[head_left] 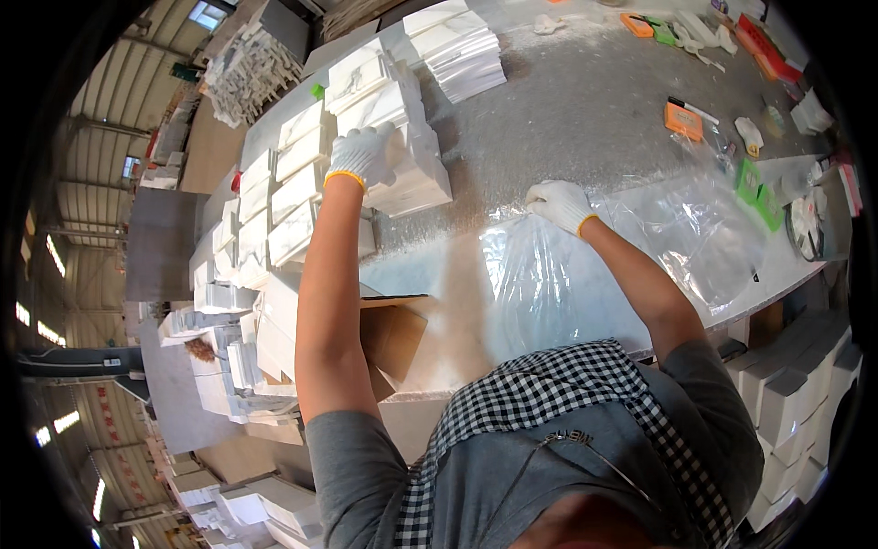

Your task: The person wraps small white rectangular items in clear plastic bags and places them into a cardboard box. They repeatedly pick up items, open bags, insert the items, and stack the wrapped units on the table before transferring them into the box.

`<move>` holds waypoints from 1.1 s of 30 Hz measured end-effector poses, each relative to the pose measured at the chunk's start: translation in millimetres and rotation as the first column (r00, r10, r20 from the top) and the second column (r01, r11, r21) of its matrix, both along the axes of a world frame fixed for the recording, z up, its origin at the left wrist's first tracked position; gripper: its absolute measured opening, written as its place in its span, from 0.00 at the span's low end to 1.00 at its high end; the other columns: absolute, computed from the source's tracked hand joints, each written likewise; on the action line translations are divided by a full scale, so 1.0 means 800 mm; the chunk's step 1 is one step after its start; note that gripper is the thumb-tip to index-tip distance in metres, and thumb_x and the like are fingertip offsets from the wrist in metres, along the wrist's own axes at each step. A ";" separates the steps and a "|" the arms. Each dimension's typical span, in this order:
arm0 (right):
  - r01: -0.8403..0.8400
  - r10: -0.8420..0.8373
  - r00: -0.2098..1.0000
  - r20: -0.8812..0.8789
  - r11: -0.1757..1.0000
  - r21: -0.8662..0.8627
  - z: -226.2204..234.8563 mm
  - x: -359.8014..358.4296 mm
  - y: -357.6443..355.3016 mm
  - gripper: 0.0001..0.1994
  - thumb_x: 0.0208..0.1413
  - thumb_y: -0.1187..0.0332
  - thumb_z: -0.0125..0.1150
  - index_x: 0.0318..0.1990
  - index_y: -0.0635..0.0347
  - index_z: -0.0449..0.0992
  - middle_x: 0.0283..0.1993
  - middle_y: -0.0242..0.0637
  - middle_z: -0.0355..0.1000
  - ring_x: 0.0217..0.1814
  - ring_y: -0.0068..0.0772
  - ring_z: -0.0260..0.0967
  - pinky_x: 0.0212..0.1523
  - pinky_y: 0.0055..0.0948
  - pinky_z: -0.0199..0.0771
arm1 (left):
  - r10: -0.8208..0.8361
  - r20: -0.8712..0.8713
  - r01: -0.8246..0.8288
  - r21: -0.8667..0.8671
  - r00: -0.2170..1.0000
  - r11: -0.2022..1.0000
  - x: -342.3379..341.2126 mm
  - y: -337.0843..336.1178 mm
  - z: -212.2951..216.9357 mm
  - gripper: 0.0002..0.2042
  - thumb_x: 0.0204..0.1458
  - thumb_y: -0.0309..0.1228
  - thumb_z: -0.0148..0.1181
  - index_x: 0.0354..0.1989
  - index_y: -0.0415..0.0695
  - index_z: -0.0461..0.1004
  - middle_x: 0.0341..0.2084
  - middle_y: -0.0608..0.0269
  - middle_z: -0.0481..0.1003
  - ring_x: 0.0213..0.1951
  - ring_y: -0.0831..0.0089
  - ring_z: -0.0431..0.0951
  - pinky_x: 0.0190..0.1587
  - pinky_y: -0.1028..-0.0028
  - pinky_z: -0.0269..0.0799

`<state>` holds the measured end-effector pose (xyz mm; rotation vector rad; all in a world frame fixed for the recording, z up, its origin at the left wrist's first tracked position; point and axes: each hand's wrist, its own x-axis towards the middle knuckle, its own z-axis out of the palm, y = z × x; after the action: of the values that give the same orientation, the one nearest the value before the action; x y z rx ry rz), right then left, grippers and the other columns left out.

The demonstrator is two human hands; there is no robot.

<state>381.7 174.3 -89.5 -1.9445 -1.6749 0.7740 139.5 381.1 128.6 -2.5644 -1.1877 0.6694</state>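
Note:
White cotton gloves with yellow cuffs cover both my hands. My left hand (364, 157) reaches over a stack of white tiles (416, 178); its fingers look apart and rest against the stack. Grey veins mark some tiles in the neighbouring stacks (370, 105). Over on the right, my right hand (558, 203) is closed on the upper edge of a clear plastic bag (530, 274), which lies flat on the table in front of me. More clear plastic (686, 224) is spread out right of that hand. What the left fingertips press on is partly hidden.
Another tile stack (457, 59) stands farther back. An open cardboard box (393, 339) sits by my left forearm. Orange packs (683, 121), green packs (759, 194) and a red tray (766, 50) lie at right. White stacked boxes (796, 403) stand below the table's right edge.

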 end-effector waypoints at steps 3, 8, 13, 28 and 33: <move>-0.006 0.005 0.999 0.033 1.000 0.027 -0.001 0.000 -0.001 0.12 0.54 0.57 0.59 0.40 0.47 0.84 0.45 0.35 0.80 0.49 0.42 0.76 0.51 0.40 0.74 | -0.005 0.027 0.005 -0.009 1.000 1.000 -0.003 0.009 -0.012 0.48 0.31 0.41 0.76 0.67 0.52 0.59 0.54 0.53 0.74 0.56 0.48 0.75 0.55 0.51 0.72; -0.006 0.003 0.999 0.046 0.999 0.053 -0.005 -0.002 -0.002 0.11 0.55 0.57 0.58 0.40 0.46 0.83 0.45 0.32 0.79 0.48 0.41 0.76 0.50 0.41 0.74 | -0.044 0.081 0.047 -0.041 0.996 0.998 -0.011 0.020 -0.017 0.46 0.31 0.42 0.77 0.64 0.49 0.62 0.52 0.51 0.75 0.56 0.49 0.74 0.55 0.53 0.72; 0.010 -0.012 1.000 0.025 0.998 0.065 0.006 -0.003 -0.005 0.10 0.55 0.58 0.58 0.39 0.46 0.83 0.44 0.32 0.79 0.48 0.41 0.76 0.49 0.40 0.74 | -0.012 0.016 0.013 -0.092 1.000 0.996 0.002 0.023 -0.008 0.47 0.30 0.44 0.78 0.63 0.47 0.63 0.52 0.50 0.75 0.56 0.50 0.74 0.57 0.55 0.71; -0.013 0.006 0.997 0.072 0.995 0.099 -0.020 0.011 -0.001 0.13 0.56 0.56 0.53 0.43 0.46 0.82 0.48 0.37 0.79 0.52 0.44 0.74 0.53 0.43 0.72 | -0.237 0.183 0.250 -0.050 0.954 0.967 0.048 -0.072 0.020 0.35 0.31 0.41 0.75 0.52 0.44 0.70 0.45 0.47 0.76 0.46 0.49 0.78 0.49 0.57 0.74; 0.002 -0.001 1.000 -0.017 0.999 0.045 0.001 -0.002 -0.005 0.14 0.55 0.56 0.55 0.44 0.46 0.82 0.47 0.38 0.79 0.53 0.44 0.74 0.53 0.43 0.72 | -0.268 0.057 0.274 -0.140 0.962 0.951 0.092 -0.191 -0.061 0.29 0.42 0.46 0.69 0.52 0.43 0.72 0.48 0.48 0.76 0.51 0.53 0.77 0.53 0.58 0.73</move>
<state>380.4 170.4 -88.3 -1.9039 -1.6668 0.7439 213.2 228.4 79.9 -2.8022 -0.7977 0.6690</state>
